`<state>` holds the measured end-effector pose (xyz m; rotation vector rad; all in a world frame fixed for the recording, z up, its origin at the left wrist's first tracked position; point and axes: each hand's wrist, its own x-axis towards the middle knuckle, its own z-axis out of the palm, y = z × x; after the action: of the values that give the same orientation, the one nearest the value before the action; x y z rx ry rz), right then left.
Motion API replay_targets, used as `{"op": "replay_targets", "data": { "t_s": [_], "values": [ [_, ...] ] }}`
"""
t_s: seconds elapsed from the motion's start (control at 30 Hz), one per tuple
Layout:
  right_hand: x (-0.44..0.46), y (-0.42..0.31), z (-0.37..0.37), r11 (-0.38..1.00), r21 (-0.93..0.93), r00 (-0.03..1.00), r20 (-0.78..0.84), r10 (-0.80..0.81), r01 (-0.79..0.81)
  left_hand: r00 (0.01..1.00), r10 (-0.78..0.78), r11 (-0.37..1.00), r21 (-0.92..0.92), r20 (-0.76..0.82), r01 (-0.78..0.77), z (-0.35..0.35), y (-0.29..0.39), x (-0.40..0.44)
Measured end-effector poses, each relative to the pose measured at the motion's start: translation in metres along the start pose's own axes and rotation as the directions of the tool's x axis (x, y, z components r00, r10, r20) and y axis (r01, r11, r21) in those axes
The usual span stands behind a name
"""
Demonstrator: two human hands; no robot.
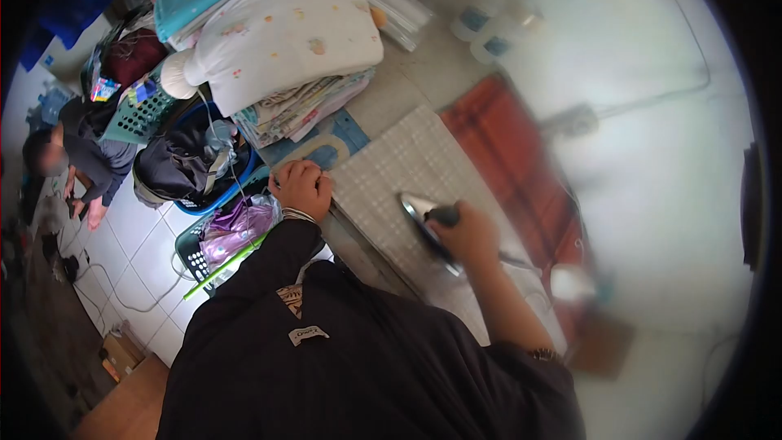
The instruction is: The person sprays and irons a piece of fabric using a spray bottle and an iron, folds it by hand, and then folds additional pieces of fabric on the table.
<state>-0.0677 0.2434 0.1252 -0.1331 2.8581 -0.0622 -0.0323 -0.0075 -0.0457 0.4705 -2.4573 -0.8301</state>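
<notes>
Gripping the iron, right hand curled around its handle

Blue tub: dark fabric heaped inside. Beyond tub: green perforated basket. Near side of tub: second basket, shiny purple material within. Left of tub: person, low on tiled floor.

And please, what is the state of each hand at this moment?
Left hand: fingers partly curled at the edge of the light plaid cloth; whether it holds anything cannot be told.
Right hand: closed, holding the iron by its handle.
</notes>
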Motion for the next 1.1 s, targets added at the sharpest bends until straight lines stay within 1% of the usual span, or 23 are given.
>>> {"op": "replay_targets", "data": {
  "t_s": [0.03, 0.1, 0.13, 0.2, 0.23, 0.3, 0.33, 0.4, 0.43, 0.5, 0.53, 0.57, 0.63, 0.67, 0.73, 0.77, 0.83, 0.87, 0.93, 0.97, 1.0, 1.07, 1.1],
  "values": [
    [0.011, 0.010, 0.001, 0.999, 0.014, 0.993, -0.113, 0.038, -0.037, 1.000, -0.006, 1.000, 0.017, 0.006, 0.006, 0.000, 0.001, 0.000],
    [0.040, 0.037, -0.002, 0.972, 0.224, 0.987, -0.124, 0.102, -0.072, 1.000, 0.000, 1.000, 0.026, 0.008, 0.000, 0.000, 0.004, 0.000],
    [0.058, 0.053, 0.001, 0.970, 0.233, 0.986, -0.128, 0.103, -0.071, 1.000, -0.007, 0.999, 0.041, 0.003, 0.006, -0.001, 0.003, 0.001],
    [0.078, 0.070, 0.002, 0.986, 0.128, 0.969, -0.211, 0.130, -0.105, 1.000, 0.001, 0.999, 0.052, 0.002, -0.001, -0.002, 0.002, 0.000],
    [0.077, 0.071, 0.003, 0.985, 0.134, 0.967, -0.213, 0.138, -0.111, 1.000, 0.001, 0.998, 0.055, 0.001, -0.001, -0.001, 0.003, 0.000],
    [0.072, 0.068, 0.000, 0.984, 0.147, 0.985, -0.127, 0.117, -0.098, 1.000, -0.001, 0.998, 0.058, 0.015, 0.000, 0.000, 0.002, -0.004],
    [0.069, 0.061, -0.004, 0.985, 0.144, 0.984, -0.138, 0.117, -0.097, 1.000, -0.011, 0.998, 0.065, 0.017, 0.010, 0.001, 0.001, 0.000],
    [0.057, 0.050, -0.006, 0.996, 0.081, 0.993, -0.105, 0.057, -0.048, 1.000, -0.016, 0.998, 0.060, 0.012, 0.016, 0.003, 0.001, 0.004],
    [0.058, 0.049, -0.006, 0.995, 0.079, 0.993, -0.095, 0.064, -0.056, 0.999, -0.023, 0.998, 0.062, 0.022, 0.022, 0.002, 0.001, 0.001],
    [0.071, 0.050, -0.007, 0.983, 0.169, 0.983, -0.156, 0.101, -0.074, 0.998, -0.020, 0.998, 0.054, 0.054, 0.017, 0.001, 0.001, 0.001],
    [0.080, 0.050, -0.008, 0.987, 0.110, 0.969, -0.203, 0.139, -0.118, 0.999, -0.023, 0.998, 0.053, 0.049, 0.020, 0.001, 0.002, 0.001],
    [0.090, 0.053, -0.009, 0.985, 0.119, 0.969, -0.199, 0.146, -0.124, 0.999, -0.024, 0.998, 0.053, 0.035, 0.022, 0.000, 0.002, 0.001],
    [0.110, 0.065, -0.011, 0.974, 0.100, 0.945, -0.239, 0.224, -0.205, 1.000, -0.008, 0.998, 0.070, 0.015, 0.007, 0.003, 0.002, 0.000],
    [0.118, 0.071, -0.011, 0.972, 0.114, 0.944, -0.242, 0.226, -0.203, 1.000, 0.000, 0.997, 0.081, -0.009, 0.001, 0.004, 0.000, 0.000],
    [0.124, 0.077, -0.014, 0.969, 0.142, 0.972, -0.088, 0.216, -0.203, 1.000, 0.005, 0.996, 0.084, -0.011, -0.004, 0.002, 0.001, 0.001],
    [0.123, 0.080, -0.012, 0.968, 0.145, 0.971, -0.092, 0.219, -0.205, 1.000, -0.003, 0.997, 0.079, -0.010, 0.004, 0.003, 0.002, 0.001],
    [0.109, 0.078, -0.010, 0.971, 0.169, 0.982, -0.049, 0.181, -0.171, 1.000, -0.004, 0.997, 0.078, -0.014, 0.005, 0.004, 0.001, 0.002],
    [0.107, 0.085, 0.005, 0.949, 0.298, 0.994, 0.057, 0.094, -0.106, 1.000, -0.013, 0.997, 0.079, -0.015, 0.014, 0.005, 0.000, 0.001],
    [0.060, 0.059, 0.000, 0.948, 0.309, 0.991, 0.130, 0.038, -0.077, 1.000, -0.015, 0.999, 0.049, -0.005, 0.015, 0.006, -0.002, -0.001],
    [0.026, 0.037, -0.015, 0.902, 0.413, 0.978, 0.206, 0.042, -0.126, 1.000, -0.009, 1.000, 0.024, -0.008, 0.009, 0.005, -0.002, 0.000],
    [0.008, 0.039, 0.006, 0.936, 0.344, 0.995, 0.090, 0.052, -0.080, 1.000, -0.018, 0.999, 0.040, -0.001, 0.018, 0.005, -0.001, 0.000],
    [-0.037, 0.023, 0.008, 0.980, 0.189, 0.996, 0.076, 0.047, -0.060, 1.000, -0.007, 0.999, 0.040, -0.002, 0.007, 0.005, -0.002, 0.000],
    [-0.052, 0.026, 0.014, 0.980, 0.187, 0.995, 0.080, 0.053, -0.067, 1.000, 0.001, 0.999, 0.044, -0.020, 0.000, 0.006, -0.002, 0.000]
  ]
}}
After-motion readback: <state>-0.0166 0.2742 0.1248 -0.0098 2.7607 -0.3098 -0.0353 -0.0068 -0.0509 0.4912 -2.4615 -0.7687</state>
